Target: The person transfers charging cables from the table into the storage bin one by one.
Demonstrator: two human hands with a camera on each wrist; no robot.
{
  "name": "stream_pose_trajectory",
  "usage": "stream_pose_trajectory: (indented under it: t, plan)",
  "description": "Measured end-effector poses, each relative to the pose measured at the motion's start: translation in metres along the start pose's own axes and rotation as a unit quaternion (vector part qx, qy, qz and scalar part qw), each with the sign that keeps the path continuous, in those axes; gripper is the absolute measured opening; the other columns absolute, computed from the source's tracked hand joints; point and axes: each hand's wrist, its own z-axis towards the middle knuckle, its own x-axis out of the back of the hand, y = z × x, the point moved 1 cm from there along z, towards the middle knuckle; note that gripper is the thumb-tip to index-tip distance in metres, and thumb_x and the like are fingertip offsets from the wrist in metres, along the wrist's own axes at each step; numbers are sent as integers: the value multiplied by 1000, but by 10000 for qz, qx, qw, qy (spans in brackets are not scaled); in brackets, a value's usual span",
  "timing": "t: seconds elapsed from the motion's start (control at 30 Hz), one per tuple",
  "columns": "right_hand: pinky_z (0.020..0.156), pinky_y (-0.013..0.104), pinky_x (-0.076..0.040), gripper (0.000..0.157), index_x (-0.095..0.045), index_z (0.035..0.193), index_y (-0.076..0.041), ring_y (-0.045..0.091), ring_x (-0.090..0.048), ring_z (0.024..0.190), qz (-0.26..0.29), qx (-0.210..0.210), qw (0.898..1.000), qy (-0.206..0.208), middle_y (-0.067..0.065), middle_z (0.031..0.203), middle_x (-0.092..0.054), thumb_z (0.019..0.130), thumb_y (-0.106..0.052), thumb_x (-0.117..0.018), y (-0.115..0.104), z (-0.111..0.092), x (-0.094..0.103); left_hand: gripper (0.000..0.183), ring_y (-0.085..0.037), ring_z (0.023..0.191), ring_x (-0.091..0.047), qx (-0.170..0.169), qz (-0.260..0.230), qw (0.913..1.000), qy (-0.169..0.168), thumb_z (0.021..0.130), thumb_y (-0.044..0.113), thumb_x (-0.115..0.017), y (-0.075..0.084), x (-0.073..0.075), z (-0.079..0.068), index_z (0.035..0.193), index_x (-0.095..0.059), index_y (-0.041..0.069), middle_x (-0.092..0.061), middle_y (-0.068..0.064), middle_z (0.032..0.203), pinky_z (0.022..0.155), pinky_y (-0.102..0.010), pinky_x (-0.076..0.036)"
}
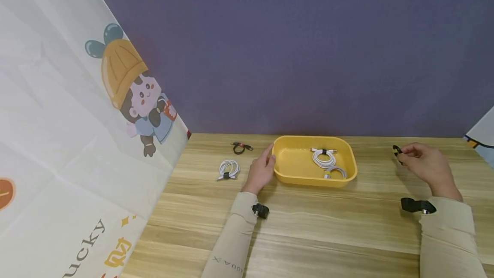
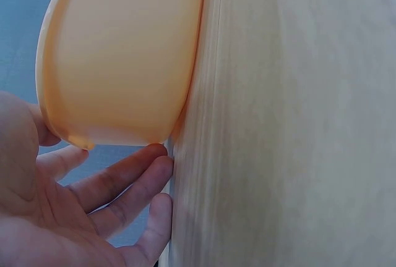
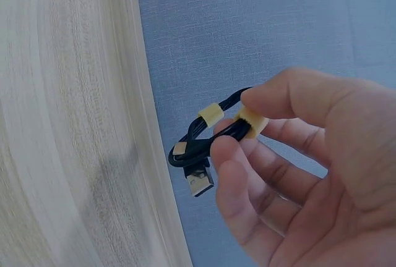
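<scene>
Clearly, your right hand (image 1: 426, 163), at the right of the head frame, pinched a black cable (image 3: 199, 147) between thumb and fingers, raised off the wooden table (image 1: 332, 226). Cable looked thin and dark, doubled into a small loop; two pale yellow ties wrapped its strands, and a flat silver plug poked toward the bottom of the right-wrist frame. Your left hand (image 1: 261, 172) was not clenched: loosely extended fingers touched the left end of the yellow tray (image 1: 295, 167), center of the head frame. Inside, toward its right, lay a white coil (image 1: 318, 162) with a black tie and a smaller pale cable (image 1: 341, 170). Left of your left hand lay a red-tied black cable (image 1: 241, 145) and another white coil (image 1: 236, 167).
</scene>
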Motion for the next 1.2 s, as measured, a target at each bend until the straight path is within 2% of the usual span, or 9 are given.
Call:
stream_pose_trajectory:
  t: [0.1,0.2,0.3,0.47,0.7,0.9,1.07,1.2]
  plan:
    - [59,32,-42,42,-62,123,1,33,-63,84,-38,58,10000,15,29,113,-65,101,-34,-57,-1,0,0,49,-21,95,-69,5,-8,10000,-4,109,36,-43,0,1,-1,158,-37,39,-76,-6,114,91,-45,-55]
    - [57,32,-46,41,-60,125,2,25,-65,78,122,43,9999,-51,30,114,-65,102,-32,-57,-2,0,0,49,-21,96,-68,9,7,10000,-10,109,36,-43,1,0,-1,158,-37,39,-76,-6,115,91,-45,-55]
    - [57,34,-53,42,-58,128,4,15,-67,71,378,-10,9992,-162,27,109,-69,103,-30,-56,-3,0,-1,49,-20,93,-68,0,25,10000,-11,109,35,-44,0,1,-1,158,-37,39,-76,-5,113,89,-43,-55]
    - [60,35,-58,42,-56,129,6,13,-69,69,580,-4,9981,-201,20,98,-74,105,-28,-55,-5,0,-2,49,-19,89,-68,-42,15,10000,9,109,33,-44,0,1,-1,158,-38,37,-77,-7,111,86,-42,-56]
    - [59,37,-57,44,-57,130,4,14,-70,70,524,11,9985,-180,20,100,-75,104,-31,-57,-9,-1,-1,49,-22,96,-70,-45,-12,10000,14,109,33,-44,3,2,-2,158,-39,36,-77,-8,116,92,-45,-55]
    - [58,36,-54,46,-59,130,2,13,-69,70,428,30,9990,-90,21,103,-75,103,-34,-59,-12,-2,-1,49,-21,92,-69,-23,-27,10000,-7,109,32,-45,4,2,-2,158,-38,36,-77,-8,113,89,-45,-56]
    - [56,31,-50,42,-62,127,0,3,-65,66,283,105,9995,8,18,97,-77,103,-34,-60,-14,-1,0,50,-26,103,-71,38,-40,10000,-7,109,31,-45,5,2,-2,158,-38,36,-76,-10,119,96,-49,-55]
    - [55,29,-50,41,-63,126,0,-6,-58,64,258,177,9995,69,22,100,-76,102,-33,-61,-15,0,0,50,-28,107,-71,59,-57,10000,-20,110,31,-44,5,2,-2,158,-37,37,-75,-10,122,98,-50,-54]
